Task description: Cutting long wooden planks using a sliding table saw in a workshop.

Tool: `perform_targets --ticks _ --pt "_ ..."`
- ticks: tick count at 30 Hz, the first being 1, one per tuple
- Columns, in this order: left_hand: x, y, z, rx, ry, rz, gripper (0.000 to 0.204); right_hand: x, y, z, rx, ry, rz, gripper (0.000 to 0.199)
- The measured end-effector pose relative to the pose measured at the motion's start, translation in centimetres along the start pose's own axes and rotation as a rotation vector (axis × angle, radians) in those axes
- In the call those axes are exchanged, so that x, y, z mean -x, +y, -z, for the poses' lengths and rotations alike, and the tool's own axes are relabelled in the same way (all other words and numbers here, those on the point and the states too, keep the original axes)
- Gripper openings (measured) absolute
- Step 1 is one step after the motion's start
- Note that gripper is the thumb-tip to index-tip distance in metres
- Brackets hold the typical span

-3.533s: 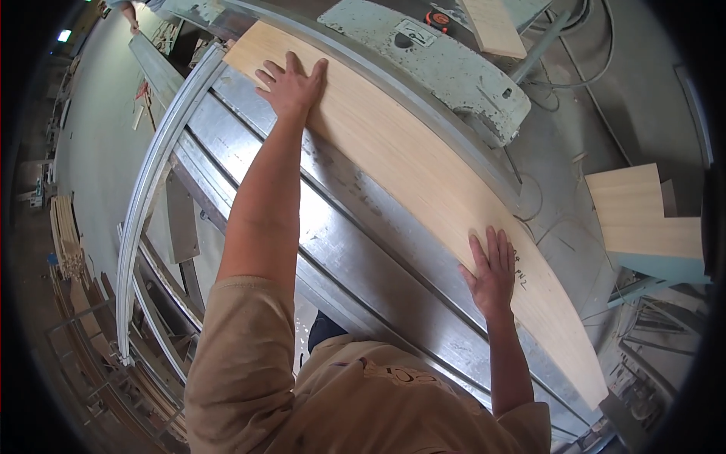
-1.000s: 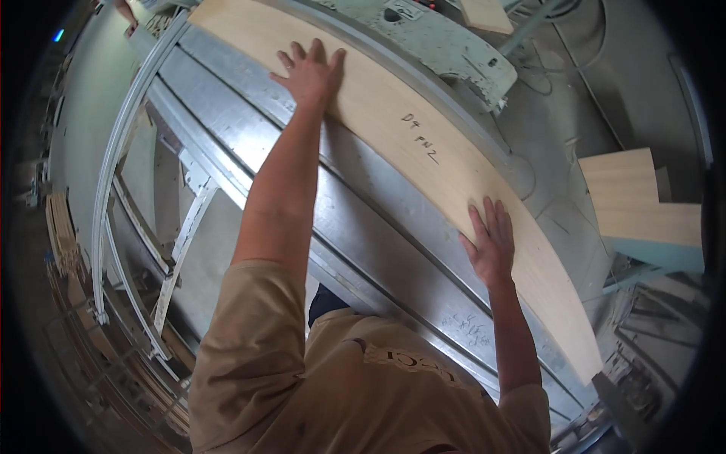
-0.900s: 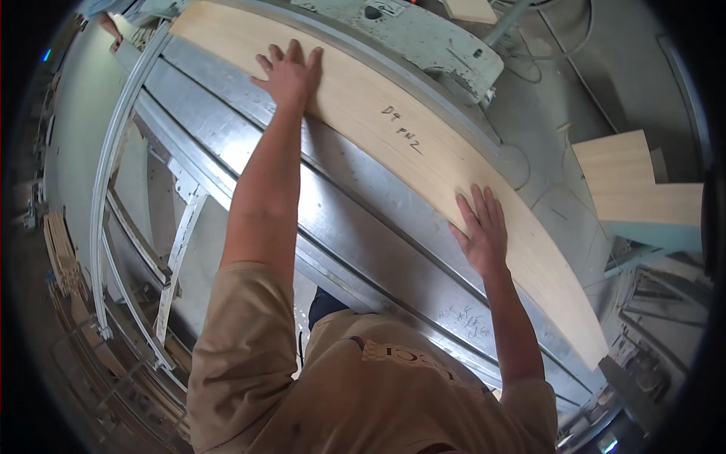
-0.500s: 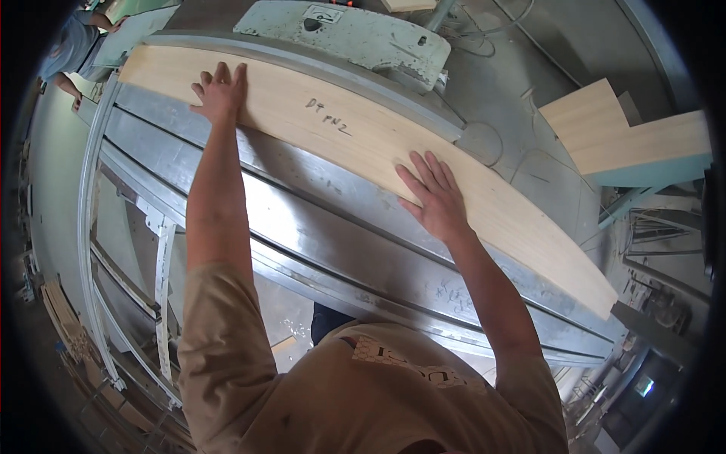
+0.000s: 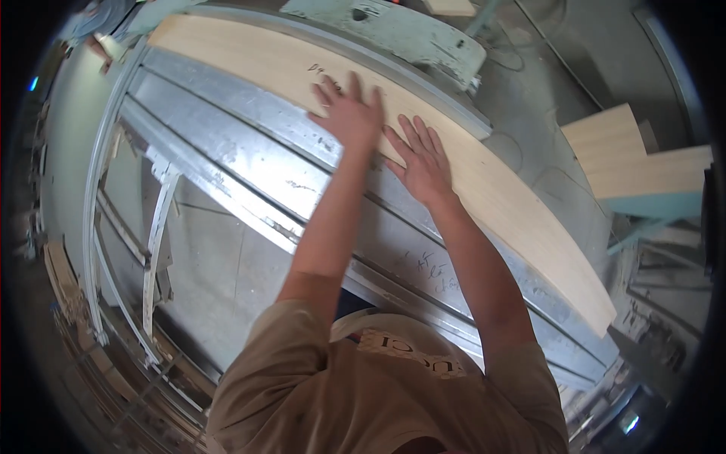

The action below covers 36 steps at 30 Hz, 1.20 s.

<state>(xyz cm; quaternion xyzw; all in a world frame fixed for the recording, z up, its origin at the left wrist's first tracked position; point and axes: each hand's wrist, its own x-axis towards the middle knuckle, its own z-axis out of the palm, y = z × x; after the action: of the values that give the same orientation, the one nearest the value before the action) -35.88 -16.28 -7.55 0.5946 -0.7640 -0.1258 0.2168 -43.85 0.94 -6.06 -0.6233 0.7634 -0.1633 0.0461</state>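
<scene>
A long pale wooden board [image 5: 484, 174] lies flat along the far side of a metal sliding table [image 5: 234, 125], running from upper left to lower right. My left hand [image 5: 354, 113] is over the middle of the board with its fingers spread, covering part of some handwriting; it is slightly blurred, and I cannot tell whether it touches the wood. Just to its right, my right hand [image 5: 423, 163] lies on the board's near edge, fingers stretched out. Neither hand grips anything.
Past the board runs a metal fence [image 5: 423, 83], with a pale green machine housing [image 5: 401, 34] behind it. Cut panels [image 5: 635, 155] stand on a stand at right. Wood strips [image 5: 64, 280] are stacked at lower left. Another person's arm [image 5: 98, 49] shows at upper left.
My left hand has moved right along the board, from near its left end to beside my right hand. The right hand has stayed near the same part of the board. The view has shifted.
</scene>
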Motion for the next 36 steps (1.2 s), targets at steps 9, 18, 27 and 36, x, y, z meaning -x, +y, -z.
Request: perform_targets --ticks 9,18,27,36 --pt "1.1 2.3 0.6 0.058 0.023 0.028 0.058 0.9 1.3 0.6 0.004 0.057 0.078 0.070" --pt "1.4 1.9 1.3 0.020 0.005 0.051 0.056 24.5 14.7 8.3 0.133 -0.039 0.047 0.077" --pt "1.2 1.5 0.5 0.000 0.015 0.023 0.059 31.6 19.4 11.8 0.113 -0.074 0.033 0.082" --pt "0.3 1.0 -1.1 -0.061 0.072 0.001 0.070 32.3 19.8 12.0 0.057 -0.020 -0.040 0.074"
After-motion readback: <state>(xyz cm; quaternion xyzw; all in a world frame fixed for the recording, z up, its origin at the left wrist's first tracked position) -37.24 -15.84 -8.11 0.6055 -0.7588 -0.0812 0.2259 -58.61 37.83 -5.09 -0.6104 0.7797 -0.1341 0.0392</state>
